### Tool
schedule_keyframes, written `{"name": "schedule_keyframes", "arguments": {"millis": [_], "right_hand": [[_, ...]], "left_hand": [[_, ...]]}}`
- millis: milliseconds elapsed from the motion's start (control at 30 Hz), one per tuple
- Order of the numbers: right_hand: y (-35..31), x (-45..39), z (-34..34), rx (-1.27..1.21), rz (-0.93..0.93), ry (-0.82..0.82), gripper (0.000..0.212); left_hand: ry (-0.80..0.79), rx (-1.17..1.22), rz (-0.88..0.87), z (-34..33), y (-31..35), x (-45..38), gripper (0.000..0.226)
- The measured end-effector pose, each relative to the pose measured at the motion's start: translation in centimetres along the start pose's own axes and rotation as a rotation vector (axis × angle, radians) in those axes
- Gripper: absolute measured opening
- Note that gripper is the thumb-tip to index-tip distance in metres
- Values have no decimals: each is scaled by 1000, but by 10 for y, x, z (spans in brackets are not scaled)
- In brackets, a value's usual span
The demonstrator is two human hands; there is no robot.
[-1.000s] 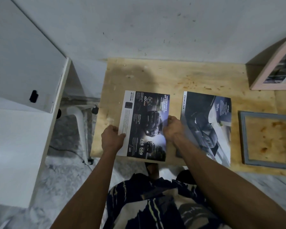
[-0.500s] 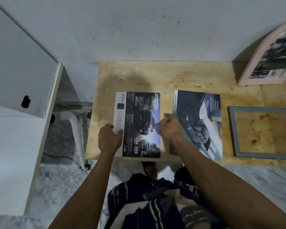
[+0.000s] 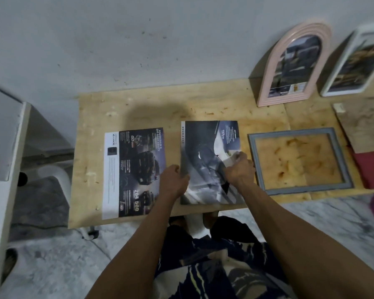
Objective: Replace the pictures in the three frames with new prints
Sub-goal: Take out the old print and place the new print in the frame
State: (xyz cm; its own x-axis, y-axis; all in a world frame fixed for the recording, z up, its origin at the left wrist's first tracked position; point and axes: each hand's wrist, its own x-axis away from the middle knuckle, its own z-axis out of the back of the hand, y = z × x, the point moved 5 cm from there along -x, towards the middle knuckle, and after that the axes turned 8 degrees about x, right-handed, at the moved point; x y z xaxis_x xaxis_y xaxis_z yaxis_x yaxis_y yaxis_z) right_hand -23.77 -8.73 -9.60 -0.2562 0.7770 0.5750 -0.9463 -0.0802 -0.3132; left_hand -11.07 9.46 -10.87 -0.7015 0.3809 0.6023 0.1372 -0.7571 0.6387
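Two dark car prints lie flat on the plywood table. The left print lies free near the front edge. The right print, marked "DOUBLE CAB", is held at both sides. My left hand grips its left edge, and my right hand pinches its right part, where the paper shows a pale bit at the fingertips. An empty grey frame lies flat just right of my right hand. A pink arched frame and a white frame lean on the wall, each with a picture in it.
A brown backing board lies at the far right over a red cloth. A white cabinet stands to the left, a white chair leg beside it. The table's front edge runs just under the prints, with marble floor below.
Both hands let go of the left print and moved right onto the "DOUBLE CAB" print. My view swung right, which brought the white frame and the backing board into sight.
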Motion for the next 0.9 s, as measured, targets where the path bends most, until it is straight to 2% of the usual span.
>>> {"name": "schedule_keyframes", "arguments": {"millis": [133, 233, 300, 433, 533, 667, 833, 900], "right_hand": [[3, -4, -3, 32, 34, -42, 63], [7, -6, 0, -17, 42, -30, 62], [7, -8, 5, -59, 68, 10, 55], [6, -16, 12, -117, 112, 73, 46], [4, -21, 15, -217, 174, 32, 31], [-1, -20, 24, -280, 242, -16, 10], [-5, -12, 36, -384, 309, -14, 5], [-3, -7, 46, -429, 296, 8, 5]], "left_hand": [[93, 20, 52, -11, -3, 5, 39], [183, 65, 129, -14, -11, 10, 47], [254, 90, 167, -15, -16, 11, 45], [398, 225, 210, -17, -18, 17, 25], [466, 319, 199, -18, -17, 25, 28], [490, 439, 180, -14, -15, 33, 29], [499, 612, 116, 0, -10, 47, 10], [479, 679, 124, 3, -8, 54, 20]]}}
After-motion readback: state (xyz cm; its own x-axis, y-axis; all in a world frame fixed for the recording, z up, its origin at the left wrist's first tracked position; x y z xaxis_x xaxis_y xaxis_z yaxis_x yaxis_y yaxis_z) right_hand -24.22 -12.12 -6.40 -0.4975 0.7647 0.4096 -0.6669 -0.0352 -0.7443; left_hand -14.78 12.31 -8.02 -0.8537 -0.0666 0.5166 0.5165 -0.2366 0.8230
